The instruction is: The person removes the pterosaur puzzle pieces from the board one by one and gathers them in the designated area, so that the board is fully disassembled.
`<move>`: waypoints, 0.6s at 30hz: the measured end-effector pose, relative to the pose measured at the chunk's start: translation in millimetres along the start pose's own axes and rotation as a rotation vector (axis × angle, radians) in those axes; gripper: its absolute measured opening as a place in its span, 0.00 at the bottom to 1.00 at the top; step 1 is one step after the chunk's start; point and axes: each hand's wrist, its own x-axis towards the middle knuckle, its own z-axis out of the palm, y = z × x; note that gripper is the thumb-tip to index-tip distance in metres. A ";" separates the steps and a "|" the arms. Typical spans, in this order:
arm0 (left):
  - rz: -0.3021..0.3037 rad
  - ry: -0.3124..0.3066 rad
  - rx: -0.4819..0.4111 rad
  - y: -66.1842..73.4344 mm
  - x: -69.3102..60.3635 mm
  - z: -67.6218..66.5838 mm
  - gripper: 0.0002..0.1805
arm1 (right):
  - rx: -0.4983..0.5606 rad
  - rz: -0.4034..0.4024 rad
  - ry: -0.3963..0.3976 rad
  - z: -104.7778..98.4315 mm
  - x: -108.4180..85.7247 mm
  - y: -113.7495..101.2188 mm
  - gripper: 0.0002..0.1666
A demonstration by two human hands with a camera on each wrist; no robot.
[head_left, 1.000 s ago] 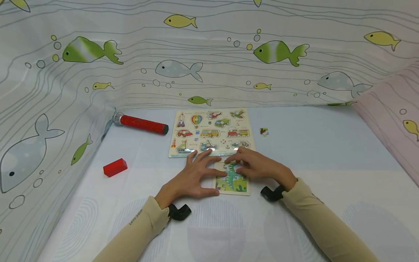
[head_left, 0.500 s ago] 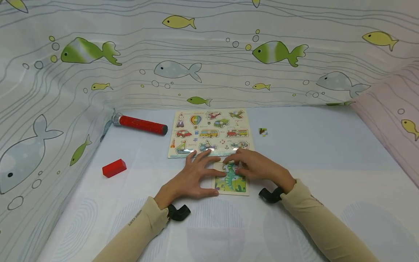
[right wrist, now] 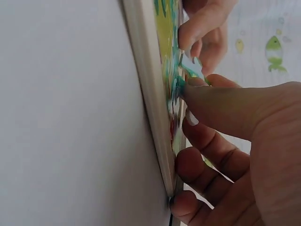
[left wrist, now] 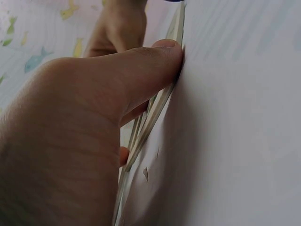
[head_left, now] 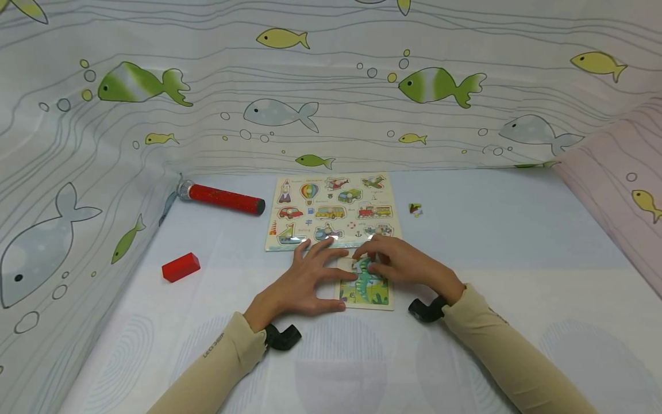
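Observation:
A small dinosaur jigsaw puzzle (head_left: pixel 380 294) in a wooden tray lies in front of the person, partly covered by both hands. The left hand (head_left: pixel 305 282) rests along its left side with fingers spread; in the left wrist view the thumb (left wrist: pixel 155 63) touches the tray's edge. At the puzzle's upper part, the right hand (head_left: pixel 405 259) pinches a puzzle piece (right wrist: pixel 192 67) between thumb and finger. That piece stands tilted up from the picture in the right wrist view. The right hand's other fingers (right wrist: pixel 190 165) are curled by the tray's edge.
Behind the puzzle lies a vehicle peg board (head_left: pixel 331 201), right up against it. One loose puzzle piece (head_left: pixel 415 209) is right of that board. A red microphone (head_left: pixel 222 198) and a red block (head_left: pixel 180 267) lie to the left. A fish-print cloth (head_left: pixel 351 52) walls the back.
The right thumb has shifted slightly left and up over the dinosaur picture. Both hands otherwise stay where they were, and the surrounding things have not moved.

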 end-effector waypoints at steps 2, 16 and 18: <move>0.000 0.003 -0.002 -0.1 0.1 0.2 0.29 | 0.043 -0.005 0.005 1.0 0.3 3.0 0.20; -0.004 -0.006 0.010 -0.7 1.4 0.0 0.28 | 0.247 0.006 0.017 -2.7 -0.1 13.0 0.18; -0.002 -0.005 0.011 -0.8 1.2 0.1 0.29 | 0.257 0.001 0.038 -4.9 -1.0 15.1 0.18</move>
